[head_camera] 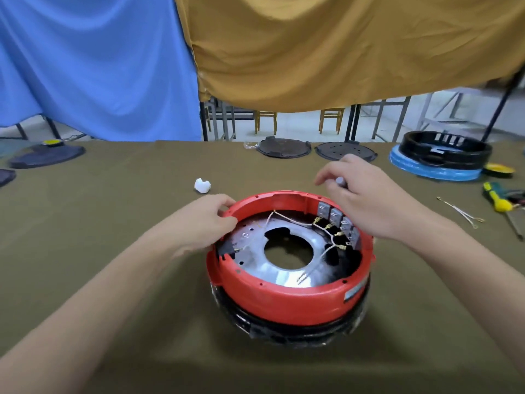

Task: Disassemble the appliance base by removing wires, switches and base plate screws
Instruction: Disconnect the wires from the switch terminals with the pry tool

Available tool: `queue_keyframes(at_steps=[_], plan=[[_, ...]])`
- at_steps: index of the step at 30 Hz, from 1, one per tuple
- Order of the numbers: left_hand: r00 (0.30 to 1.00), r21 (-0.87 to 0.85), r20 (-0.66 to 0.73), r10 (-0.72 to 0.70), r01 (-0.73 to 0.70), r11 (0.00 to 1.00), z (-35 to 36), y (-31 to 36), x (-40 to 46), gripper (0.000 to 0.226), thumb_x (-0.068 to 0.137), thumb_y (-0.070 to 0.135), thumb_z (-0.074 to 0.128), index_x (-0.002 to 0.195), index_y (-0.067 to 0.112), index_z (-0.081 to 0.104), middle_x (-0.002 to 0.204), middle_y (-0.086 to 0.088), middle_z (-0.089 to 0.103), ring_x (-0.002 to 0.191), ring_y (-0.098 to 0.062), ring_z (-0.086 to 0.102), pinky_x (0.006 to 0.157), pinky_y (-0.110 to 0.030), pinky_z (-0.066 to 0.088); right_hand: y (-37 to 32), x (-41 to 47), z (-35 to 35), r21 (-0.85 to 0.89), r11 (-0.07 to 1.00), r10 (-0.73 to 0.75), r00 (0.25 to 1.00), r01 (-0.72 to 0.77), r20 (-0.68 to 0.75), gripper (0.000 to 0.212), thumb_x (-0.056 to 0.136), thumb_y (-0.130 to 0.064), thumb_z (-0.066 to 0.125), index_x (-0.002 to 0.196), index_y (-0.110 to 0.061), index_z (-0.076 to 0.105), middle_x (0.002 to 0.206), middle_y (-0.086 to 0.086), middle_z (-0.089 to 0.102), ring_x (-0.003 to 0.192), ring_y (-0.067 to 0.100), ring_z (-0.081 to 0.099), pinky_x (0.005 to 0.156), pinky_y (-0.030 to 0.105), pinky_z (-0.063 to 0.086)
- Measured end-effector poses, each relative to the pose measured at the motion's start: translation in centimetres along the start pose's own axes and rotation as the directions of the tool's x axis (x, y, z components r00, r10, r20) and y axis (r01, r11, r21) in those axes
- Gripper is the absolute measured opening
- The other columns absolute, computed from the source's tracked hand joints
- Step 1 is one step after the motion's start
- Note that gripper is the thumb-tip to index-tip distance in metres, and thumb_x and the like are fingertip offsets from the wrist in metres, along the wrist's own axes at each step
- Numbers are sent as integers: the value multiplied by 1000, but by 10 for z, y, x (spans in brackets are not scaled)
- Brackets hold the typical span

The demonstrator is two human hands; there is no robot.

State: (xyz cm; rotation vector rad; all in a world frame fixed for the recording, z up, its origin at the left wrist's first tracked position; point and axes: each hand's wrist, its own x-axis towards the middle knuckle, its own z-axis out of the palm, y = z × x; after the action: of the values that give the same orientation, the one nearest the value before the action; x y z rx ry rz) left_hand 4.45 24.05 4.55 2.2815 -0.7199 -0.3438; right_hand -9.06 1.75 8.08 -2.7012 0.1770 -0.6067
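The left hand (211, 220) is gripping the rim at ten o'clock to steady the red base (287, 291) at mid-table, while the right hand (366, 200), at one o'clock, is pinching a small grey tool (340, 182) above the switches (338, 220).

Blue drape (85, 61), ochre drape (341, 46), wooden chairs (266, 120)

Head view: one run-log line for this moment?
left hand: grips red base rim | right hand: holds small grey tool above switches | wires: attached
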Motion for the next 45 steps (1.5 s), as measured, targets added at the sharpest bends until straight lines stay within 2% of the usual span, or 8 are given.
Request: queue_keyframes(at_steps=[4,12,17,24,28,32,38,45], plan=[[998,-179,-61,14,-25,984,6,4,32,14,96,21,63,108,16,67,105,-8,71,85,-25,71,75,-32,59,-16,13,13,244,961,-131,991,131,-19,24,102,-19,44,96,-24,67,88,-10,50,82,-4,51,72,8,33],[992,-394,123,-42,88,915,6,-1,46,18,90,37,59,104,26,65,106,-2,67,90,-12,62,77,-30,47,3,41,26,582,809,-6,989,-81,146,62,105,-49,39,73,-3,65,49,-1,45,42,12,39,45,21,34],[949,-375,273,158,-46,926,-4,-21,39,41,72,37,68,113,38,69,102,4,68,90,-14,65,90,-36,52,26,55,22,741,660,-56,975,-125,214,24,96,-29,66,85,-8,71,65,5,62,57,17,57,59,26,53],[892,-350,413,184,-31,936,-5,5,67,36,91,21,65,126,28,66,127,1,68,119,-24,63,108,-47,45,33,66,13,601,798,-164,946,-40,281,11,85,-29,79,92,-21,78,85,4,76,73,13,67,70,22,53],[957,-189,270,108,-57,980,-11,3,66,43,70,58,80,106,38,68,99,13,72,91,-8,71,72,-31,59,42,59,21,504,864,-101,979,-2,178,6,89,-28,75,88,-23,77,78,0,73,69,5,65,70,17,50],[943,-190,297,152,-97,977,-10,-1,55,27,88,14,71,106,34,69,106,5,71,85,-18,74,62,-23,56,51,53,21,462,885,-119,988,59,102,6,91,-22,73,91,-17,76,75,-11,69,70,-1,62,71,10,44],[888,-112,400,229,-200,973,-15,24,66,41,97,6,59,129,31,64,127,7,67,116,-14,65,102,-40,50,43,53,26,536,841,-161,980,76,113,3,88,-17,75,87,-14,76,64,-9,63,57,1,53,59,11,38],[912,181,296,284,-345,921,-3,26,76,26,100,23,56,120,38,59,119,16,65,108,-7,64,101,-41,49,56,34,36,664,745,-65,998,62,-21,4,85,-11,77,82,-12,77,74,7,72,66,14,61,64,23,46]])
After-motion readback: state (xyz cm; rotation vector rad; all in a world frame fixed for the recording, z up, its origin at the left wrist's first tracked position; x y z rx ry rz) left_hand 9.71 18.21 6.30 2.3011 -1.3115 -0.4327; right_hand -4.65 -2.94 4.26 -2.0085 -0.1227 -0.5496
